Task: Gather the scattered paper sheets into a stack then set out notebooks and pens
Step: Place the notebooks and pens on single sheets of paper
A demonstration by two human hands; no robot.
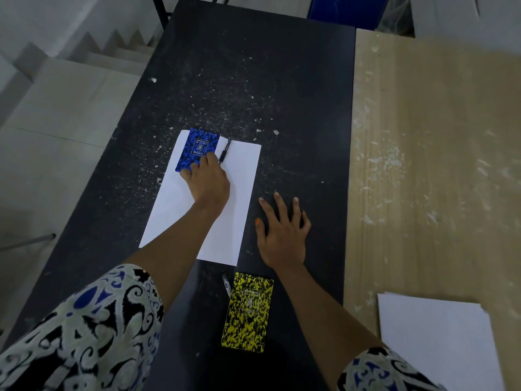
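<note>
Blue notebook (pixel 197 149) on sheet (pixel 203 198), left hand (pixel 207 180) gripping corner to square it beside pen (pixel 224 150); right hand (pixel 282 230) flat, steadying on bench (pixel 253 80).

Black speckled table (pixel 239 80) — white sheet (pixel 225 215), yellow notebook (pixel 248 311), pen (pixel 226 283) lying directly on it.

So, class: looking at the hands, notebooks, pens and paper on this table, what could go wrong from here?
1. The left hand grips the blue notebook on a loose white sheet; sliding it may drag the sheet askew.
2. The black pen beside that notebook could get knocked and roll.
</note>
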